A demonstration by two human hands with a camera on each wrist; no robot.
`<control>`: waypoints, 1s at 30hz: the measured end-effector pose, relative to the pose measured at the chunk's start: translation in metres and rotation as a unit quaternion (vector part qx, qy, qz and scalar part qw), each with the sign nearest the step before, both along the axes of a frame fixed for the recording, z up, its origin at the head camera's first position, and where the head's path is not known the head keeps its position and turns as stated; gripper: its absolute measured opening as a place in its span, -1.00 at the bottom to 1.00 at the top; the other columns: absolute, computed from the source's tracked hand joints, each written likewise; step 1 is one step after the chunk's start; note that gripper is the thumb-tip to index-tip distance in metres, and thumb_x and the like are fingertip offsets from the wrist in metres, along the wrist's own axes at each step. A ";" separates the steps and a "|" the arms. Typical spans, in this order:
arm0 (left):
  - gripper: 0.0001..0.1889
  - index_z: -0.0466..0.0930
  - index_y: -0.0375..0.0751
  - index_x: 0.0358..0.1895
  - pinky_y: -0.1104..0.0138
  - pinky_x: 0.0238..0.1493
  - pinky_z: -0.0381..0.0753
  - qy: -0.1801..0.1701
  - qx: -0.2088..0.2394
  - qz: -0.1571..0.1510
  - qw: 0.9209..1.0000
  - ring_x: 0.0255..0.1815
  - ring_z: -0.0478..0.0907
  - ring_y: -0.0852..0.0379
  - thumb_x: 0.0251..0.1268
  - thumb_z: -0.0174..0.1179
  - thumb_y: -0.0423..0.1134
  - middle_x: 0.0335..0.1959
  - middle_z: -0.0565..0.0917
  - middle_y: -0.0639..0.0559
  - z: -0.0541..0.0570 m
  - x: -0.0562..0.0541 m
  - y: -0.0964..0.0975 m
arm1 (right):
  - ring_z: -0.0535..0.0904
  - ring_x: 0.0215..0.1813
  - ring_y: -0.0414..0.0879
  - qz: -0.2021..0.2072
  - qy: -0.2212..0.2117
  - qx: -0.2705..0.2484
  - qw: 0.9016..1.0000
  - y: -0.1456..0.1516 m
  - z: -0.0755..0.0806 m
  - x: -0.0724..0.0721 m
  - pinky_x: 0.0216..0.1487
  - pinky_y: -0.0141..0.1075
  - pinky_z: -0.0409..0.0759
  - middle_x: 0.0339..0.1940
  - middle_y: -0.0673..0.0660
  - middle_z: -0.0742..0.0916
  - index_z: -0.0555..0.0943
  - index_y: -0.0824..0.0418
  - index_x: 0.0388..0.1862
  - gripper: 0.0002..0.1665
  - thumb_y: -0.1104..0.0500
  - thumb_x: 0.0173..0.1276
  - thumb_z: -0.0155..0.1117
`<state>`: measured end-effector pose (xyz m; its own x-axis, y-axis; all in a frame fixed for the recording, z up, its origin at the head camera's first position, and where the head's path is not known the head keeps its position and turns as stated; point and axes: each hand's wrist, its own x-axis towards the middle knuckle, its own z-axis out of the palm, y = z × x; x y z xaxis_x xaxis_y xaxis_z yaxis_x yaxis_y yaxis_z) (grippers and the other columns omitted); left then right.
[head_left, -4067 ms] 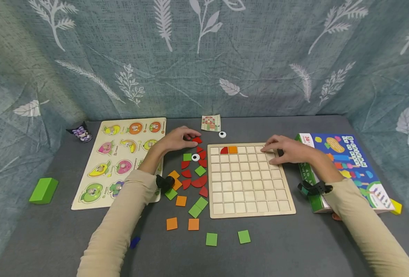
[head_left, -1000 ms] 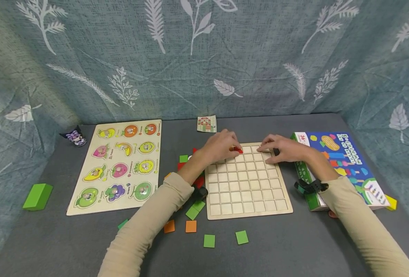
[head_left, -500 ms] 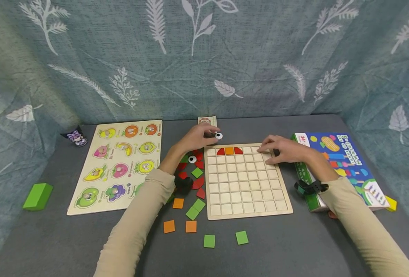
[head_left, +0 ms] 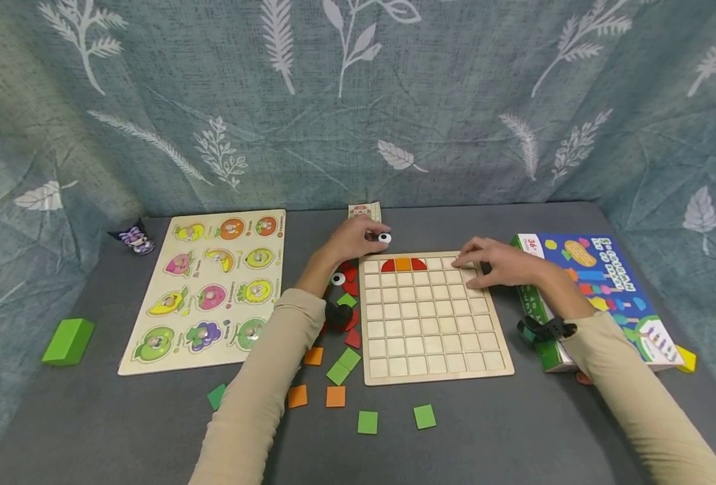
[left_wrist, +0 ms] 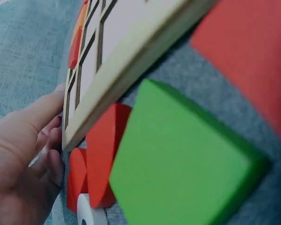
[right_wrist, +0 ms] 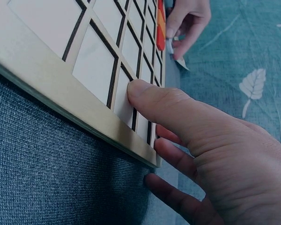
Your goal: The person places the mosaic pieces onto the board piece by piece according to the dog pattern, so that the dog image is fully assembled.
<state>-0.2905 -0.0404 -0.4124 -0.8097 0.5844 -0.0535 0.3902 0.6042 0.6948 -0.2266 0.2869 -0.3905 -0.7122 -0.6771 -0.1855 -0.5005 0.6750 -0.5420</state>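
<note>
My left hand (head_left: 353, 239) pinches a white eye disc (head_left: 384, 238) with a black dot between thumb and fingers, just past the far edge of the wooden grid board (head_left: 442, 379). In the board's far row, an orange square (head_left: 403, 265) sits between two red quarter-circle tiles (head_left: 388, 266). My right hand (head_left: 496, 261) rests on the board's far right corner, its thumb (right_wrist: 143, 91) lying on the grid and other fingertips at the edge in the right wrist view. A second eye disc (head_left: 338, 278) lies left of the board, partly behind the left wrist.
Loose red quarter tiles (head_left: 352, 338), green squares (head_left: 367, 422) and orange squares (head_left: 335, 397) lie left of and before the board. A pattern card (head_left: 365, 209) is at the back. A fruit puzzle board (head_left: 145, 323) stands left, a blue game box (head_left: 600, 289) right, a green block (head_left: 69, 341) far left.
The left hand moved a red quarter tile onto the grid beside the orange square, let it go, then moved back left and took hold of the eye disc. The right hand stayed put.
</note>
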 end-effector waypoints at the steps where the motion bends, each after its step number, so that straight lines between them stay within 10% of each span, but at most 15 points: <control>1: -0.60 0.56 -0.26 0.21 0.15 0.07 0.52 0.003 -0.007 0.001 1.000 0.02 0.54 -0.10 0.33 0.23 -0.26 0.12 0.54 -0.23 0.000 0.000 0.001 | 0.47 0.11 0.10 0.001 0.000 0.000 1.000 0.000 0.000 0.000 0.04 0.01 0.47 0.18 0.25 0.51 0.56 0.23 0.24 -0.45 0.08 0.30 0.36; 23: -0.58 0.52 -0.22 0.26 0.14 0.08 0.50 0.017 -0.043 -0.010 0.999 0.00 0.52 -0.07 0.36 0.20 -0.22 0.15 0.52 -0.21 0.008 0.002 0.005 | 0.47 0.09 0.08 -0.005 0.001 0.001 1.000 0.002 0.003 0.000 0.02 -0.01 0.46 0.17 0.25 0.51 0.57 0.23 0.23 -0.46 0.11 0.29 0.36; 30: -0.47 0.37 -0.31 0.36 0.10 0.23 0.49 -0.016 -0.023 -0.030 0.999 0.20 0.52 -0.17 0.37 0.18 -0.25 0.22 0.49 -0.29 0.012 0.010 -0.022 | 0.46 0.10 0.08 0.001 -0.001 -0.001 1.000 0.001 0.001 0.000 0.04 0.00 0.46 0.17 0.24 0.51 0.57 0.21 0.23 -0.46 0.08 0.29 0.36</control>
